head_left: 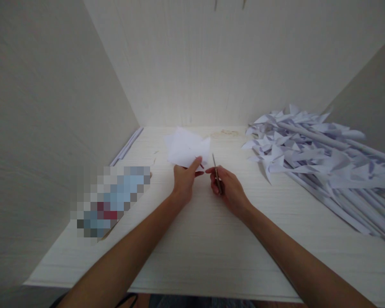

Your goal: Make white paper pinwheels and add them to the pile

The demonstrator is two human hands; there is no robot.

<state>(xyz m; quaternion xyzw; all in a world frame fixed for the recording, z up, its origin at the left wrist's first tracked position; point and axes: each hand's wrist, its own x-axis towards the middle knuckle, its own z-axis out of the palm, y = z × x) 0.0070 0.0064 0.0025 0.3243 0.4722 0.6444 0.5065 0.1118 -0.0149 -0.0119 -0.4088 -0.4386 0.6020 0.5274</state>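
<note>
Near the middle of the table, my left hand (184,179) is closed on white paper (186,147), thumb on top. The paper looks like more than one sheet, with corners fanned out at different angles. A small dark-red streak shows beside the thumb; what it is I cannot make out. Just to the right, my right hand (227,186) grips what look like scissors (215,167), seen edge-on, with the slim metal end pointing up and away. Its index finger reaches left, close to the paper's lower corner. The fingers partly hide the handle.
Many white paper pinwheels (276,156) with rolled paper sticks (336,203) are heaped on the right. A few paper rolls (127,146) lie along the left wall. A blurred-out bluish object (122,194) rests at the left. Walls enclose the table (192,248) at the back and sides.
</note>
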